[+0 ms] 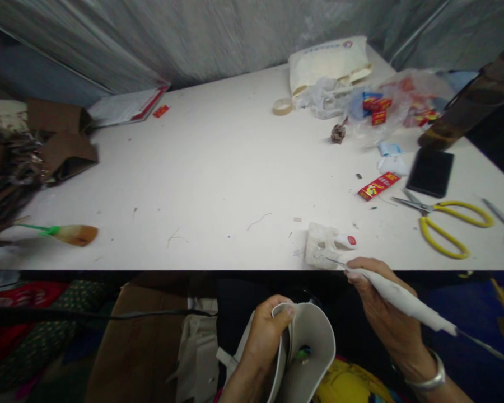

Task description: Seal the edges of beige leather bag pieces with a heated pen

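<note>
No legible text or numbers

Behind the right hand's (pixel 388 313) fingers, round the wrist, sits a silver bracelet (pixel 439 370): a broad, smooth, shiny band with a rounded edge. The left hand (pixel 262 330) is bare from fingertips to forearm.

The cream piece (pixel 321 333) looks smooth and matt, the pad (pixel 317 234) rough, the bangle (pixel 439 370) shiny metal.
</note>
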`<move>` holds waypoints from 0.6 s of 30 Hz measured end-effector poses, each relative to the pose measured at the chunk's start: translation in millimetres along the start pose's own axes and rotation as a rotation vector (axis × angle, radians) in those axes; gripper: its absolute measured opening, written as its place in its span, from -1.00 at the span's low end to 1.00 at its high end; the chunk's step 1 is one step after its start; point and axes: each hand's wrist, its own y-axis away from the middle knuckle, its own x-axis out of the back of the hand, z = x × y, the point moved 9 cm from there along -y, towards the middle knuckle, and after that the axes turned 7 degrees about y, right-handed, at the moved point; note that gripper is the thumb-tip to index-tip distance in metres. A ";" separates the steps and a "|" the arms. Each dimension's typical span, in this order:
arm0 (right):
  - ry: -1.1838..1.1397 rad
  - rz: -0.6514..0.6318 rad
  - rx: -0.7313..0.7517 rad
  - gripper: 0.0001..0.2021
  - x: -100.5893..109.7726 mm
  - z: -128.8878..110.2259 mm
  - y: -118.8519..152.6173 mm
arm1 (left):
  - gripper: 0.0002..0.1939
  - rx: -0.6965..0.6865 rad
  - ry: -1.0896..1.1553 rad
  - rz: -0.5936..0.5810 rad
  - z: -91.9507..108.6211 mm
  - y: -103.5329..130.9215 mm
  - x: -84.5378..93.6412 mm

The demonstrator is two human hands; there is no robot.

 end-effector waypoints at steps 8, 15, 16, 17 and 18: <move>0.026 -0.041 0.053 -0.90 -9.6 1.4 -0.2 | -0.56 0.016 -0.043 -0.025 -6.2 -1.3 0.5; 0.055 -0.069 0.068 -0.90 -13.8 2.2 1.6 | -0.59 0.035 -0.001 -0.079 4.6 4.8 -9.8; 0.057 -0.079 0.064 -0.90 -14.6 2.9 1.4 | -0.59 0.040 0.000 -0.081 4.3 4.9 -9.9; 0.057 -0.087 0.061 -0.89 -15.0 3.5 1.2 | -0.59 0.044 0.000 -0.081 3.6 4.9 -9.7; 0.055 -0.087 0.058 -0.88 -14.3 4.1 1.1 | -0.59 0.048 0.003 -0.081 2.7 4.8 -9.3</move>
